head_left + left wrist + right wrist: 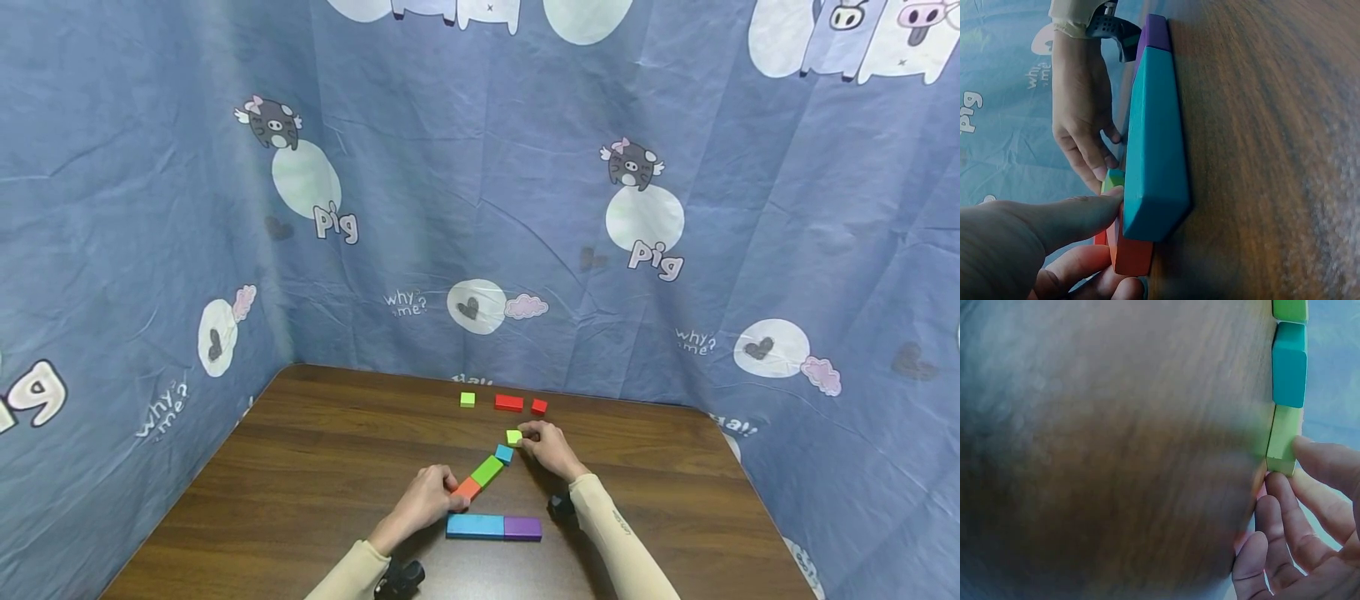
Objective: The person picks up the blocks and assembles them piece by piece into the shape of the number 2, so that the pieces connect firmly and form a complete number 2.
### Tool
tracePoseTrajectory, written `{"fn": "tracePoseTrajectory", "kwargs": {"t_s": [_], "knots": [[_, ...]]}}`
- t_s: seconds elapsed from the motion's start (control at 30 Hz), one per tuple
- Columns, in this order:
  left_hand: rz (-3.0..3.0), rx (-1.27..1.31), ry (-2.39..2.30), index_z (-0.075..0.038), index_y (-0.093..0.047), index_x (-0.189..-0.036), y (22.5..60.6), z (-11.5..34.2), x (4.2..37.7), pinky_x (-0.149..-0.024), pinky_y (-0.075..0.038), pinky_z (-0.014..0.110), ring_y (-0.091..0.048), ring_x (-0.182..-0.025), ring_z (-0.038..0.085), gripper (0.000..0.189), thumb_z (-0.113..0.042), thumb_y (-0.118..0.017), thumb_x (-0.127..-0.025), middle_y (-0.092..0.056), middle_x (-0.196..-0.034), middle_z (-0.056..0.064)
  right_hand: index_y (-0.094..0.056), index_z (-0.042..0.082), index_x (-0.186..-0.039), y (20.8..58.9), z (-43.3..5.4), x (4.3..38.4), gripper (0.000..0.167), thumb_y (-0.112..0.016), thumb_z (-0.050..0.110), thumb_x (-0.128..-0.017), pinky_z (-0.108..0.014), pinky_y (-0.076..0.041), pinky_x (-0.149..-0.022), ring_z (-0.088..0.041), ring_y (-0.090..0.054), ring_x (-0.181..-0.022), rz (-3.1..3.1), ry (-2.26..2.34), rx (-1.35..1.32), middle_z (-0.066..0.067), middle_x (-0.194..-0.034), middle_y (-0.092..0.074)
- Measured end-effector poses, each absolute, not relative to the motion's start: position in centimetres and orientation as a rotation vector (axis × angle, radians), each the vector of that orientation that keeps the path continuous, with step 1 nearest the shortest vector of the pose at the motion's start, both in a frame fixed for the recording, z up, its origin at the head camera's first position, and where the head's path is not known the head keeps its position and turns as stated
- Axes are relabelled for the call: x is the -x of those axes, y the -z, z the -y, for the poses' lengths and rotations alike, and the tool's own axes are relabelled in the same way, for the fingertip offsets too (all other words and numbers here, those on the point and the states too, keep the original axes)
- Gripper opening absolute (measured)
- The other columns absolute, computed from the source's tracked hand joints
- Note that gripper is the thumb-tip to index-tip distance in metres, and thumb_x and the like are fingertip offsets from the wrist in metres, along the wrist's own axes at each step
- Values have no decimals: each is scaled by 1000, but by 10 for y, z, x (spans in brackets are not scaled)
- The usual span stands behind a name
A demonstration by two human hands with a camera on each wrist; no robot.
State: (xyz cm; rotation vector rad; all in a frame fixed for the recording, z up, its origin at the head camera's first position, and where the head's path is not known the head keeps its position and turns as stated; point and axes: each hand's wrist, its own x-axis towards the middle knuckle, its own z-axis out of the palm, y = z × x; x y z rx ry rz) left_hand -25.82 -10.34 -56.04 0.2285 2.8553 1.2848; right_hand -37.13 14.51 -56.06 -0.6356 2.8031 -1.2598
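A slanting row of blocks runs away from me: an orange block (467, 490), a green block (487, 472), a small blue block (504, 454) and a small yellow-green block (513, 438). My left hand (426, 502) pinches the orange block between thumb and fingers, seen closer in the left wrist view. At the row's far end, my right hand (551, 450) holds the yellow-green block with thumb and fingertips. In the right wrist view that yellow-green block (1283, 437) stands next to the blue block (1289, 365).
Nearer me, a long blue block (476, 527) lies end to end with a purple block (522, 528). Toward the back are another yellow-green block (467, 400), a long red block (509, 403) and a small red block (539, 407). A patterned blue cloth (480, 208) hangs behind the wooden table (337, 442).
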Motion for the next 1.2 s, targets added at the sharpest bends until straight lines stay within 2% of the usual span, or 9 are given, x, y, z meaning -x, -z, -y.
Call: {"fn": "tracePoseTrajectory", "kwargs": {"t_s": [0.43, 0.8, 1.2], "knots": [[-2859, -240, -1286, -6, -62, -77, 561, 104, 258, -59, -40, 28, -49, -68, 14, 25, -19, -83, -71, -59, -76, 1, -67, 1, -113, 560, -142, 371, 26, -68, 10, -89, -23, -45, -60, -8, -54, -64, -2791, 1245, 619, -6, -90, -68], [-2859, -265, -1300, -6, -63, -78, 561, 104, 258, -58, -39, 26, -49, -68, 13, 25, -18, -84, -71, -59, -76, 1, -68, 2, -111, 561, -143, 371, 25, -69, 12, -87, -23, -47, -64, -8, -57, -76, -2808, 1254, 665, -8, -98, -70], [-2871, -281, -1299, -7, -62, -78, 564, 104, 259, -59, -39, 27, -49, -68, 13, 26, -19, -84, -71, -59, -76, 0, -68, 2, -111, 560, -143, 370, 26, -70, 12, -87, -23, -48, -63, -8, -58, -73, -2806, 1231, 701, -9, -97, -71]]}}
